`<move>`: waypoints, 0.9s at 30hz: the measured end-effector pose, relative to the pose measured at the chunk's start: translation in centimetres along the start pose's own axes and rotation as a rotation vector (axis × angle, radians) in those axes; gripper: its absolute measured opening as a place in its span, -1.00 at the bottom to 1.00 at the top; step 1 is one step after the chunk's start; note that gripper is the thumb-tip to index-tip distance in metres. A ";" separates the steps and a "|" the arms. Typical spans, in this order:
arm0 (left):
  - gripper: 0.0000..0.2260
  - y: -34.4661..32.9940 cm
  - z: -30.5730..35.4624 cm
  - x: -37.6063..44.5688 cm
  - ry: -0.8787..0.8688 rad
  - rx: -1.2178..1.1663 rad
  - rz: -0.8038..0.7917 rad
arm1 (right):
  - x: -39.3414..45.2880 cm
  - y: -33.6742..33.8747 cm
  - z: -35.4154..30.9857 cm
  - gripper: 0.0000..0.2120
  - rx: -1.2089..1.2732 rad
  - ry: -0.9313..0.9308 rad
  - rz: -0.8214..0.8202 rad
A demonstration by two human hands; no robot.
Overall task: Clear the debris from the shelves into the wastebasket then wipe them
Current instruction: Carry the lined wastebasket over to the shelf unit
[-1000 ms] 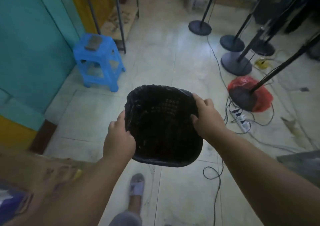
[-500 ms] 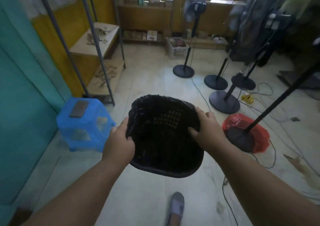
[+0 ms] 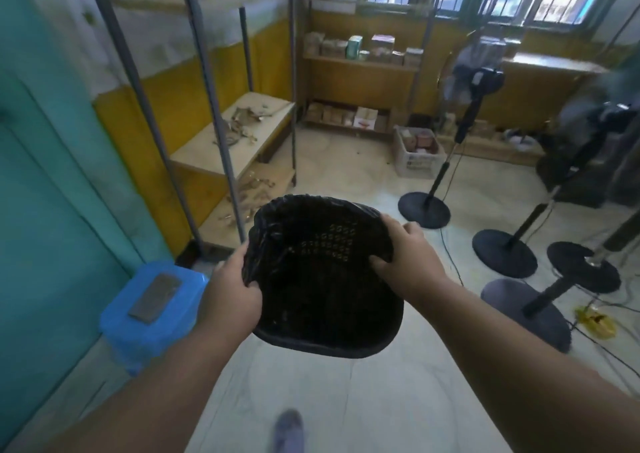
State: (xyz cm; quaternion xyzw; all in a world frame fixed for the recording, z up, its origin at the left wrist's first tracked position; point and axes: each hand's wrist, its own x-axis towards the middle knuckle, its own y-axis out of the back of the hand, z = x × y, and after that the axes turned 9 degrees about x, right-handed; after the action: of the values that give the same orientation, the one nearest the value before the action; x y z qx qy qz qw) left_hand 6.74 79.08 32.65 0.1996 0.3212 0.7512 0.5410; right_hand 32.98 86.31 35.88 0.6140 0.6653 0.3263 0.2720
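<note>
Both hands clamped on the wastebasket (image 3: 322, 279), held off the floor at chest level: left hand (image 3: 230, 291) gripping the rim at 9 o'clock with the thumb hooked inside, right hand (image 3: 405, 256) gripping at about 2 o'clock, fingers curled over the edge onto the liner. Shelves (image 3: 228, 140) lying up and left of the grip, toward 11 o'clock, well apart from the basket; long axis running away from the viewer along the yellow wall. Left hand nearer the rack, right hand farther. Likely next: carrying the basket forward and setting it just beside the lower tiers, mouth up, so the scraps can be swept straight in.

Basket: black, roughly oval, perforated plastic wall, lined with a thin, crinkled black bag bunched at the rim; apparently nothing inside. Rack: grey round metal posts, pale flat boards. Debris (image 3: 242, 123) on the middle board: brittle-looking brownish scraps, dry and irregular; more on the bottom board and the top one. Blue plastic stool (image 3: 152, 310) at 8 o'clock, a flat grey slab on its seat.
</note>
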 end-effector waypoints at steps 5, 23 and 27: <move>-0.41 -3.6 3.9 13.4 -0.010 -0.014 0.021 | 14.9 0.1 1.5 -0.25 -0.038 0.028 -0.002; -0.40 -17.2 23.7 49.2 0.138 0.038 0.184 | 60.9 9.3 10.0 -0.20 -0.060 0.202 -0.129; -0.39 -16.1 26.3 53.7 0.256 0.038 0.320 | 69.8 9.4 7.1 -0.22 -0.031 0.303 -0.265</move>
State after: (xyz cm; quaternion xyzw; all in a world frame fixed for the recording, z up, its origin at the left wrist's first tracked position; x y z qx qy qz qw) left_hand 16.74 140.00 37.63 0.1613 0.3656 0.8407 0.3655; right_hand 37.54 156.74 41.30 0.4607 0.7685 0.3863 0.2189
